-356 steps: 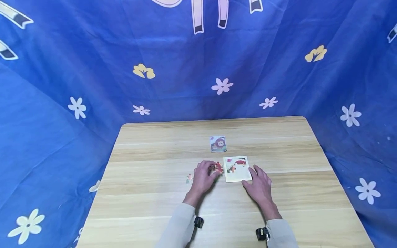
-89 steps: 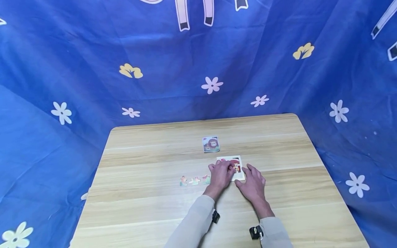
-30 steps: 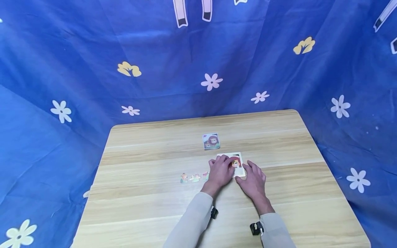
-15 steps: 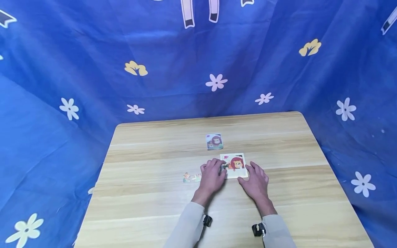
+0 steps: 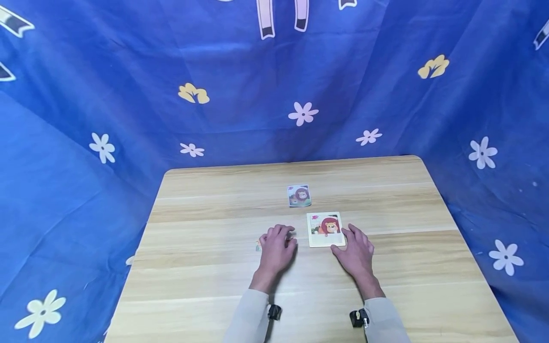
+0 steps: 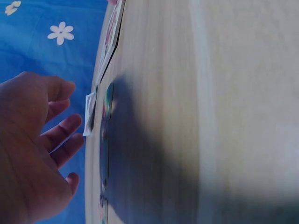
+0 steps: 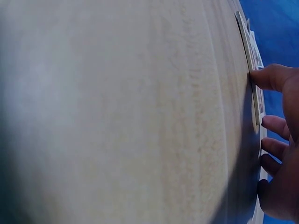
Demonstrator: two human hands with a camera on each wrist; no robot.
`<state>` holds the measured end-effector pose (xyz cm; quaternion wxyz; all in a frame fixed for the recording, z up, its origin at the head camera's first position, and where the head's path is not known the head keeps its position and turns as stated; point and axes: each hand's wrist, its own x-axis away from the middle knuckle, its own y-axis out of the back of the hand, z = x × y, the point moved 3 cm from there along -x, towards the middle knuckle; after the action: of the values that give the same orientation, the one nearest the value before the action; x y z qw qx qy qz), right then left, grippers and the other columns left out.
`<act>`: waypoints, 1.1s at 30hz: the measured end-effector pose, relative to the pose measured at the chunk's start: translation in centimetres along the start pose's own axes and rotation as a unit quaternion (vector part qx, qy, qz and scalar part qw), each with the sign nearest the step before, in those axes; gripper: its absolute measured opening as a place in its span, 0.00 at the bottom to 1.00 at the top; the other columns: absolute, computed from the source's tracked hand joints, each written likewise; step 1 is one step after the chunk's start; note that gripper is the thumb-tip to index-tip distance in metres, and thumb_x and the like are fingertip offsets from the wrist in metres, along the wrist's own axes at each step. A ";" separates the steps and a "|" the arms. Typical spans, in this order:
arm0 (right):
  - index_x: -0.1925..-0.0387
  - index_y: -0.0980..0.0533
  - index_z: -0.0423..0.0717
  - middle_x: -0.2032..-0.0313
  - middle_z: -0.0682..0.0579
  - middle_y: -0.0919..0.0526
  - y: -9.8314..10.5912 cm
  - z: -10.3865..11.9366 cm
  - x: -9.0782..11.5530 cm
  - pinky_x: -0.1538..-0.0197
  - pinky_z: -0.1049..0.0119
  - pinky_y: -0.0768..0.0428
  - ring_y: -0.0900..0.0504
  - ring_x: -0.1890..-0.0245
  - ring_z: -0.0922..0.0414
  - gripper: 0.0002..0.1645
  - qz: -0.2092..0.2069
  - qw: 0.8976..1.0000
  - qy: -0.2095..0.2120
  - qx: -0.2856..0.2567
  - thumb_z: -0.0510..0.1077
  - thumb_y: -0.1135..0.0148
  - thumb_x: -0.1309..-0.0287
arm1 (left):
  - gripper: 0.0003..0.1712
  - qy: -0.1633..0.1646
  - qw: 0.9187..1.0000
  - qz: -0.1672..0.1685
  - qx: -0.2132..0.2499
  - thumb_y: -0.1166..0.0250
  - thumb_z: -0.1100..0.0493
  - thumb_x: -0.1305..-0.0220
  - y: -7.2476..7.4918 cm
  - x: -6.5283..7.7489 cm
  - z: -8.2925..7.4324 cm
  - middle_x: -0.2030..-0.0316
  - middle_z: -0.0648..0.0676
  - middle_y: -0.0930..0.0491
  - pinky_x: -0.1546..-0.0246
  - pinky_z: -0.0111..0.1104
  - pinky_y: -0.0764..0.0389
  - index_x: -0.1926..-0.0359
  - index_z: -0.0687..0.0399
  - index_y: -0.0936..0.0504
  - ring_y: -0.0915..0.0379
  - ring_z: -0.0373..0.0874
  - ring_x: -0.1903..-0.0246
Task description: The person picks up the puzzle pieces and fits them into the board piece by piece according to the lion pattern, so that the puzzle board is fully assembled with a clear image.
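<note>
In the head view, a lion jigsaw board (image 5: 326, 242) lies flat, its upper part filled with the lion picture and a pale bare strip along the bottom. My right hand (image 5: 357, 250) holds its lower right corner, thumb at the bottom edge and index finger at the right edge. The right wrist view shows the thumb (image 7: 271, 77) against the board's edge. Left of the board, my left hand (image 5: 276, 250) hovers over loose jigsaw pieces, fingers loosely bent, nothing between them. One piece (image 5: 259, 246) peeks out beside it; in the left wrist view several pieces (image 6: 108, 100) lie in a row below the hand.
A small lion picture card (image 5: 299, 196) lies behind the board, its near edge slightly raised. The light wooden table (image 5: 206, 286) is bordered by a blue patterned cloth (image 5: 240, 95) at the back and both sides.
My left hand has left the board and moved left over the loose pieces. The lion's face, absent from the board in the oldest frame, now lies in it. My right hand keeps its corner.
</note>
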<state>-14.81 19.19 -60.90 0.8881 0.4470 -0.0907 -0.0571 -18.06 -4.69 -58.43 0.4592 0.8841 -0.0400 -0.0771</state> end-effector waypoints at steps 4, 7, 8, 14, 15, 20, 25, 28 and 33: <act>0.36 0.31 0.45 0.30 0.45 0.40 -0.1 -0.1 0.0 0.35 0.40 0.49 0.45 0.30 0.43 0.42 0.006 1.000 -0.002 0.002 0.58 0.34 0.50 | 0.17 0.015 1.000 0.002 0.008 0.36 0.52 0.41 0.5 0.3 0.7 0.52 0.47 0.21 0.45 0.48 0.40 0.50 0.42 0.19 0.30 0.45 0.52; 0.36 0.32 0.45 0.29 0.45 0.41 -0.2 -0.2 0.1 0.34 0.40 0.50 0.45 0.30 0.43 0.42 0.011 1.000 -0.004 0.002 0.59 0.34 0.50 | 0.17 0.027 1.000 0.002 0.007 0.36 0.52 0.41 0.9 0.7 1.3 0.51 0.47 0.22 0.45 0.48 0.40 0.49 0.42 0.20 0.30 0.46 0.52; 0.36 0.32 0.45 0.29 0.45 0.41 -0.2 -0.2 0.1 0.34 0.40 0.50 0.45 0.30 0.43 0.42 0.013 1.000 -0.006 0.002 0.59 0.34 0.50 | 0.17 0.030 1.000 -0.002 0.005 0.35 0.52 0.41 1.0 0.9 1.5 0.51 0.48 0.22 0.45 0.49 0.40 0.50 0.42 0.20 0.30 0.47 0.52; 0.36 0.31 0.44 0.29 0.45 0.41 -0.1 -0.4 0.6 0.33 0.41 0.51 0.46 0.30 0.43 0.43 0.013 1.000 -0.014 -0.012 0.58 0.33 0.51 | 0.17 0.066 0.998 -0.012 0.010 0.35 0.54 0.42 1.9 1.9 3.1 0.50 0.49 0.23 0.46 0.52 0.42 0.50 0.43 0.19 0.31 0.49 0.50; 0.36 0.31 0.44 0.29 0.45 0.41 -0.1 -0.4 0.6 0.33 0.41 0.52 0.46 0.30 0.43 0.43 0.013 1.000 -0.014 -0.015 0.58 0.33 0.51 | 0.17 0.072 0.997 -0.011 0.012 0.35 0.54 0.42 2.0 2.0 3.3 0.50 0.50 0.23 0.45 0.52 0.43 0.49 0.43 0.19 0.31 0.49 0.50; 0.36 0.31 0.44 0.29 0.45 0.41 0.1 -0.5 0.7 0.34 0.41 0.51 0.46 0.30 0.42 0.43 0.009 1.000 -0.012 -0.016 0.58 0.33 0.51 | 0.18 0.088 0.996 -0.008 0.010 0.35 0.54 0.42 2.5 2.8 4.4 0.48 0.51 0.24 0.45 0.53 0.43 0.49 0.43 0.20 0.33 0.50 0.48; 0.36 0.31 0.44 0.29 0.45 0.40 0.0 -0.5 0.5 0.35 0.41 0.50 0.45 0.30 0.43 0.42 0.005 1.000 -0.007 -0.012 0.59 0.34 0.51 | 0.19 0.098 0.995 -0.005 0.007 0.35 0.54 0.43 2.9 3.1 5.2 0.47 0.51 0.25 0.46 0.54 0.42 0.48 0.44 0.20 0.33 0.51 0.47; 0.36 0.31 0.45 0.29 0.45 0.40 0.0 -0.4 0.4 0.35 0.41 0.50 0.45 0.30 0.43 0.42 0.004 1.000 -0.005 -0.010 0.59 0.34 0.51 | 0.20 0.102 0.995 -0.005 0.008 0.35 0.54 0.43 3.1 3.1 5.6 0.46 0.51 0.26 0.46 0.55 0.42 0.47 0.44 0.21 0.34 0.52 0.47; 0.36 0.31 0.45 0.30 0.46 0.40 0.0 -0.2 0.2 0.35 0.41 0.50 0.45 0.30 0.43 0.42 0.001 1.000 -0.002 -0.008 0.59 0.34 0.51 | 0.22 0.109 0.994 -0.014 0.005 0.34 0.54 0.44 3.9 3.1 6.5 0.45 0.52 0.27 0.46 0.55 0.42 0.46 0.44 0.22 0.34 0.53 0.46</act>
<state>-14.61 19.35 -61.01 0.8914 0.4399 -0.0928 -0.0576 -16.10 -12.60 -59.23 0.4549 0.8902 0.0227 0.0136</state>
